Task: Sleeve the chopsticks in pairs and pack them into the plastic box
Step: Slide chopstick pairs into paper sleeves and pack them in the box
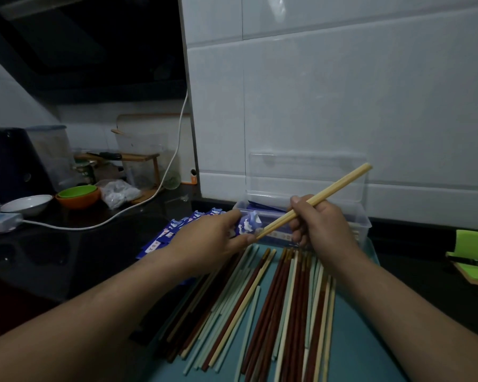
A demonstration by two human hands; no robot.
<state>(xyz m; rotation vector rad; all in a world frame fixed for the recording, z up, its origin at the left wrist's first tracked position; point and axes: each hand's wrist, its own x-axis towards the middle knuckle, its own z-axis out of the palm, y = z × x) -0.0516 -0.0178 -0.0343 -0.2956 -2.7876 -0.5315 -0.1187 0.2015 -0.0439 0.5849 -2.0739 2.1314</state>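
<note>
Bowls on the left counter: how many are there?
3. A white bowl sits far left; just right of it, a green bowl is nested inside an orange bowl. Others may be hidden further back.

Left hand (210,238), right hand (323,227) — seemingly curled

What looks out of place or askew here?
The blue paper sleeve in the left hand is crumpled at its mouth, where the right hand aims the pale chopstick pair. The loose chopsticks lie fanned unevenly on the teal tray.
</note>
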